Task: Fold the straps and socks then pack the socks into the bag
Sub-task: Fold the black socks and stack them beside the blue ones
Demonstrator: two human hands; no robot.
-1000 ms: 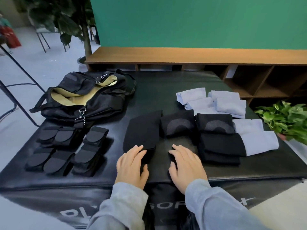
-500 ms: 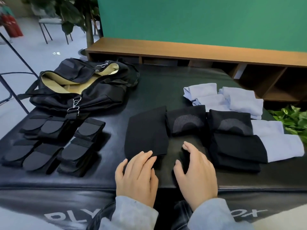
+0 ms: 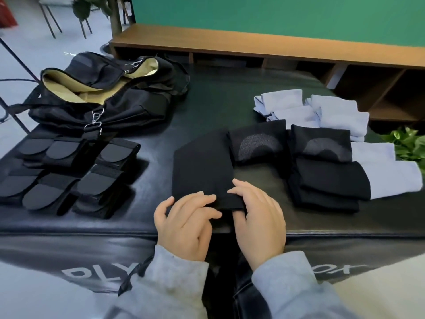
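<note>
Stretching up-frame from both hands, the black sock (image 3: 203, 166) is being pinched at its near hem by left-hand fingers (image 3: 202, 200) and right-hand fingers (image 3: 241, 192).

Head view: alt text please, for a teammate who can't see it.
Both hands, left and right, pinch the near edge of a flat black sock on a black mat, folded straps left, open bag behind.
</note>
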